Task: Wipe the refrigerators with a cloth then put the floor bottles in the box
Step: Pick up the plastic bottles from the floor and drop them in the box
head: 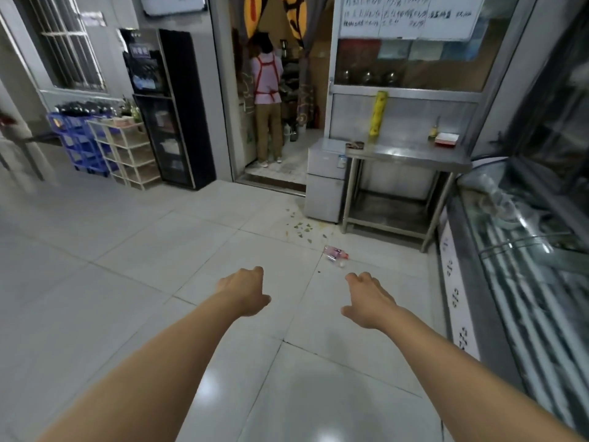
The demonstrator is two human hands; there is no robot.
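A small plastic bottle (335,254) with a pink label lies on its side on the tiled floor, a little ahead of my right hand. My left hand (245,290) and my right hand (369,298) both reach forward over the floor, empty, fingers loosely curled and apart. A small white refrigerator (325,183) stands beside the doorway. A tall black glass-door refrigerator (169,113) stands at the left wall. A glass display fridge (526,250) runs along the right edge. No cloth is in view.
A steel table (408,154) stands next to the small refrigerator, with a yellow roll (377,113) on it. Green scraps (299,228) litter the floor by it. A person (267,100) stands in the doorway. Blue crates (76,141) and a beige rack (127,151) stand at left.
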